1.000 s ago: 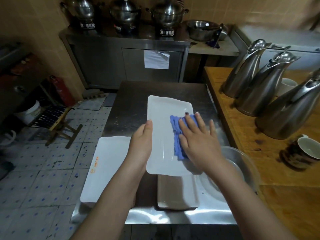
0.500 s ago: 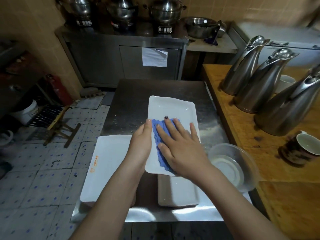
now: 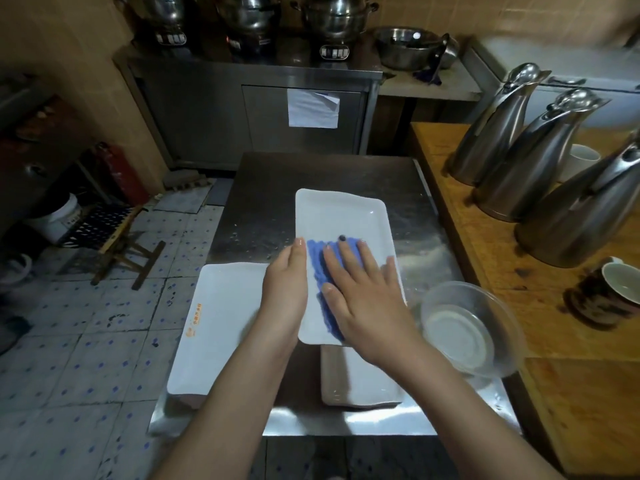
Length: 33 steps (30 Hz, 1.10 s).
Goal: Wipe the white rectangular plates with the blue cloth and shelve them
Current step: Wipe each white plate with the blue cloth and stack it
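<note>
At the table's near edge, a second plate lies partly under the white plate. The left hand, fingers straight and together, rests against that plate's left edge. The right hand, fingers spread flat, presses the blue cloth onto it, mid-table.

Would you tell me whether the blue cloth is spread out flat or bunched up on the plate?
Bunched: the blue cloth shows wrinkled folds under the flat right hand on the white plate.
</note>
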Available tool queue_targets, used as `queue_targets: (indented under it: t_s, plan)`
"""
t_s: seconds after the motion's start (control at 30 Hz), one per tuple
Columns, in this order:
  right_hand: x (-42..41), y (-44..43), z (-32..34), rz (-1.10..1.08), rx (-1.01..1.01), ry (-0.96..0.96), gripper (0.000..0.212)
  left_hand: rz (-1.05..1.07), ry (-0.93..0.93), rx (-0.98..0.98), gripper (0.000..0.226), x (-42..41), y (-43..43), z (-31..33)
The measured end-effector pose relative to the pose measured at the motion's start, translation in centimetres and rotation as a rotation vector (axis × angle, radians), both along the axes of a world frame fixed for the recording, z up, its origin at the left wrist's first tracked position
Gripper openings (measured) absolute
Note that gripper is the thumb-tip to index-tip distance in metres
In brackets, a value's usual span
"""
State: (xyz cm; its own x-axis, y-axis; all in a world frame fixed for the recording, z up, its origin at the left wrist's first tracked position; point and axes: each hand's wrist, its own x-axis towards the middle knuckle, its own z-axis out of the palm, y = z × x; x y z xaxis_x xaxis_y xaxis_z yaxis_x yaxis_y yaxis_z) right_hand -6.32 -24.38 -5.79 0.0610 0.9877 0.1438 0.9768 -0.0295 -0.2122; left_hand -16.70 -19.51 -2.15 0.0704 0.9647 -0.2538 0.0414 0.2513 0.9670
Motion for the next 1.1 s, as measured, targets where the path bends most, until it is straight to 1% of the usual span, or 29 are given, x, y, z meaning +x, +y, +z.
queue_targets:
  t_s: [0.07, 0.1, 0.13, 0.2, 0.23, 0.33, 0.43, 0.53, 0.67, 0.73, 0.83, 0.93, 1.0, 1.03, 1.1]
  plan:
    - [-0.3, 1.1, 0.7, 0.004, 0.036, 0.110, 0.056, -0.035, 0.000, 0.030, 0.027, 0.4, -0.2, 0.0]
    - [0.1, 1.8, 1.1, -0.016, 0.053, 0.102, 0.054, -0.056, -0.002, 0.036, 0.029, 0.7, -0.3, 0.1]
    - [0.8, 2.5, 1.4, -0.039, 0.059, 0.048, 0.053, -0.072, 0.006, 0.035, 0.030, 0.8, -0.4, 0.2]
    - [2.6, 3.5, 1.9, -0.087, 0.013, -0.080, 0.053, -0.069, 0.003, 0.000, 0.031, 0.6, -0.3, 0.5]
    - [3.5, 3.6, 2.0, -0.115, -0.020, -0.110, 0.053, -0.057, -0.017, -0.024, 0.030, 0.4, -0.2, 0.6]
    - [4.8, 2.2, 1.7, -0.158, -0.039, -0.130, 0.053, -0.024, -0.035, -0.038, 0.028, -0.6, 0.3, 0.9]
    - [3.0, -0.2, 1.0, -0.056, -0.006, -0.127, 0.054, 0.003, -0.048, -0.015, 0.029, -0.7, 0.4, 0.9]
    - [1.5, 0.3, 1.2, 0.006, -0.017, -0.090, 0.055, -0.013, -0.025, -0.028, 0.028, 0.4, -0.3, 0.8]
    - [3.7, 3.4, 2.1, -0.128, -0.052, -0.157, 0.050, -0.071, -0.057, -0.068, 0.031, 1.1, -1.4, 0.5]
    - [5.0, 3.7, 2.1, -0.202, -0.075, -0.148, 0.050, -0.081, -0.061, -0.080, 0.031, 0.7, -1.4, 0.6]
    - [5.1, 2.0, 1.2, -0.212, -0.040, -0.110, 0.050, -0.070, -0.046, -0.057, 0.029, -0.1, -1.0, 0.5]
    - [2.8, -0.2, -0.1, -0.093, -0.026, -0.084, 0.051, -0.035, -0.008, -0.051, 0.030, -0.3, -0.7, 0.3]
    - [2.0, -0.2, -0.5, -0.026, -0.031, -0.047, 0.050, -0.031, 0.014, -0.061, 0.030, -0.1, -0.8, 0.1]
    - [2.1, 0.3, -0.4, -0.032, -0.017, -0.011, 0.049, -0.036, 0.021, -0.068, 0.030, 0.1, -0.9, 0.0]
    - [2.8, 1.4, 0.2, -0.121, 0.031, 0.041, 0.050, -0.053, 0.016, -0.076, 0.030, 0.4, -1.1, -0.3]
